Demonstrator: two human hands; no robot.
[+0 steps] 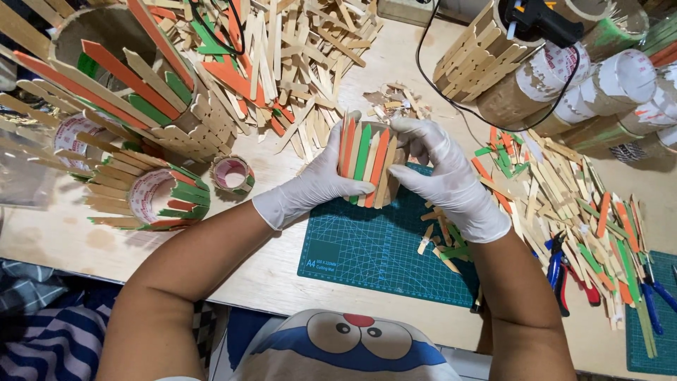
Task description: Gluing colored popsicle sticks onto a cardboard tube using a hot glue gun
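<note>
Small round holder of upright craft sticks [367,164]: orange, green and plain wood stripes
Gloves on the hands: white — left [315,185], right [446,178]
Rectangular cutting mat [374,248]: dark teal with a pale grid
Wooden tabletop [282,268]: light tan
Loose flat sticks [564,204]: natural wood, orange, green
Pliers [558,271]: blue and red handles
Glue gun [543,17] — black

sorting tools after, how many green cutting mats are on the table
2: one cutting mat lies under the gloved hands, a second cutting mat shows partly at the right edge. More could sit under the stick piles.
</note>
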